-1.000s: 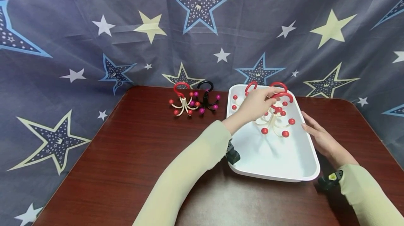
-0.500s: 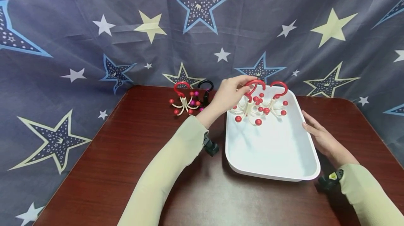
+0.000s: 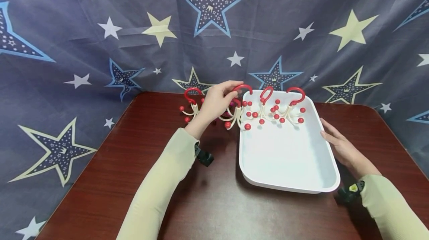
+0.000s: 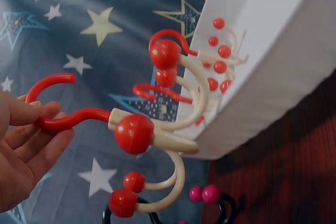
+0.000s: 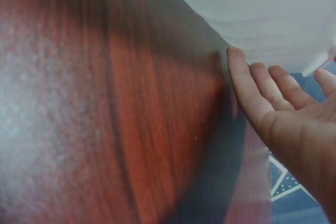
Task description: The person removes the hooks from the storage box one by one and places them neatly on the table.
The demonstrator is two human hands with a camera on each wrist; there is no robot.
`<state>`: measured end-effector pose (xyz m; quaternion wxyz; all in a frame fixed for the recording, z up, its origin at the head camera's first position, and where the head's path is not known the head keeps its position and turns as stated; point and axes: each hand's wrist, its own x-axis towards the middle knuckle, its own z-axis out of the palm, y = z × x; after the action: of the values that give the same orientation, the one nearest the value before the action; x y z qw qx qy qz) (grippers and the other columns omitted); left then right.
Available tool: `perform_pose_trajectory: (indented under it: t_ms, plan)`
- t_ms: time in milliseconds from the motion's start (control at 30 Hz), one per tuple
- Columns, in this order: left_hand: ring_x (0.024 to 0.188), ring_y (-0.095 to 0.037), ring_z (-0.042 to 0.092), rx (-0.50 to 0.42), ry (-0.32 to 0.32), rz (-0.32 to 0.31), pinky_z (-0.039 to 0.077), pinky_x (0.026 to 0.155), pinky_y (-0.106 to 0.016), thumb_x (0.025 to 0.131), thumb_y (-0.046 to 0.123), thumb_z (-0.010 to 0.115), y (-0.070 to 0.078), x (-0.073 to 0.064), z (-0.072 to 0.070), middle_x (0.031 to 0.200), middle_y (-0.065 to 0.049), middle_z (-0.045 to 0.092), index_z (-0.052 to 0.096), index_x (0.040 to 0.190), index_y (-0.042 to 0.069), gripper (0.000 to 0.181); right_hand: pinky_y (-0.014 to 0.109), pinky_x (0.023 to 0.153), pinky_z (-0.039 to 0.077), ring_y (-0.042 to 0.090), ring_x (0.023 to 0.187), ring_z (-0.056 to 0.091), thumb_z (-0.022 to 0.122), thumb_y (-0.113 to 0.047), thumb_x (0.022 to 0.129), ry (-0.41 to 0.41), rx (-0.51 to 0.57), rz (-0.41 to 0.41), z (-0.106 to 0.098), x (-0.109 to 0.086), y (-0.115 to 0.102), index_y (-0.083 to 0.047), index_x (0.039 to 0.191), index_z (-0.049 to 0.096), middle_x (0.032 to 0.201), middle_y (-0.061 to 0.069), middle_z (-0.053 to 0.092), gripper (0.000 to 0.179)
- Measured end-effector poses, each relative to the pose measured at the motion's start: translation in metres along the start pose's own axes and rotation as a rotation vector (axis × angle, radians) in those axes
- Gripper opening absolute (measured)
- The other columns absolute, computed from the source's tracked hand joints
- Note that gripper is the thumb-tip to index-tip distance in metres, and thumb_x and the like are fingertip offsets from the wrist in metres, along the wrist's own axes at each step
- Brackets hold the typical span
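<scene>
Thumb and fingers of the left hand point(image 3: 217, 100) pinch the red hook of a cream hanger point(image 3: 238, 113), its body and red balls hanging below the grip at the left rim of the white tray point(image 3: 288, 158), two similar hangers point(image 3: 289, 113) sitting at the tray's far end! From the left wrist, there's the black hanger point(image 4: 211, 193) with magenta balls beyond the held one, mostly hidden from the head camera. And the right wrist view gives us straight fingers of the right hand point(image 3: 342, 150) against the tray's outer wall, gripping nothing.
</scene>
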<state>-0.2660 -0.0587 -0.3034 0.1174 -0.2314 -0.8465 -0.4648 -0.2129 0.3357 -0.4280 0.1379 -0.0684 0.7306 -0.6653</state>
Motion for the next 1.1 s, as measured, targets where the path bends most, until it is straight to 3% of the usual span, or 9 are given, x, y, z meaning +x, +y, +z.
perform_pose_trajectory:
  t_ms: [100,267,367,567,867,1100]
  plan:
    - [0.073,-0.01,0.062,0.024,0.028,-0.003,0.044,0.061,-0.021,0.088,0.012,0.059,-0.009,-0.003,-0.006,0.094,-0.002,0.069,0.062,0.117,0.018,0.03,0.018,0.077,0.048,-0.008,0.1,0.052,0.037,-0.027,0.098,-0.007,0.031,-0.007,0.002,-0.001,-0.002,-0.019,0.147,-0.003,0.142,0.003,0.025,0.064]
    - [0.067,-0.014,0.061,-0.015,0.066,-0.023,0.044,0.056,-0.021,0.088,0.01,0.059,-0.019,-0.009,-0.015,0.092,-0.004,0.069,0.063,0.116,0.016,0.03,0.019,0.077,0.048,-0.007,0.101,0.053,0.037,-0.026,0.098,-0.019,0.06,-0.017,0.002,-0.001,-0.001,-0.018,0.147,-0.003,0.133,-0.007,0.032,0.064]
    - [0.075,-0.012,0.063,-0.041,0.056,-0.055,0.042,0.054,-0.02,0.088,0.008,0.058,-0.023,-0.013,-0.019,0.095,-0.003,0.069,0.062,0.117,0.016,0.03,0.019,0.077,0.048,-0.007,0.1,0.054,0.037,-0.026,0.098,-0.015,0.063,-0.014,0.002,-0.001,-0.001,-0.019,0.147,-0.002,0.131,-0.009,0.034,0.063]
    - [0.08,-0.016,0.065,-0.025,0.077,-0.054,0.048,0.062,-0.022,0.087,0.007,0.059,-0.039,-0.021,-0.019,0.094,-0.006,0.069,0.063,0.115,0.013,0.029,0.019,0.077,0.048,-0.007,0.1,0.053,0.037,-0.025,0.098,-0.018,0.058,-0.012,0.002,-0.002,-0.001,-0.018,0.147,-0.003,0.132,-0.007,0.033,0.063]
    - [0.075,-0.021,0.064,0.008,0.097,-0.086,0.047,0.057,-0.021,0.086,0.007,0.06,-0.053,-0.029,-0.023,0.091,-0.007,0.069,0.063,0.115,0.014,0.03,0.019,0.077,0.048,-0.007,0.101,0.053,0.037,-0.026,0.098,-0.009,0.047,0.0,0.002,-0.002,-0.002,-0.02,0.147,-0.002,0.138,-0.003,0.03,0.063]
    - [0.079,-0.021,0.066,0.019,0.091,-0.116,0.044,0.06,-0.022,0.085,0.007,0.061,-0.068,-0.036,-0.018,0.09,-0.007,0.07,0.064,0.114,0.012,0.029,0.018,0.078,0.048,-0.007,0.101,0.053,0.037,-0.025,0.098,-0.02,0.069,-0.012,0.003,-0.002,-0.003,-0.019,0.147,-0.003,0.14,0.0,0.027,0.063]
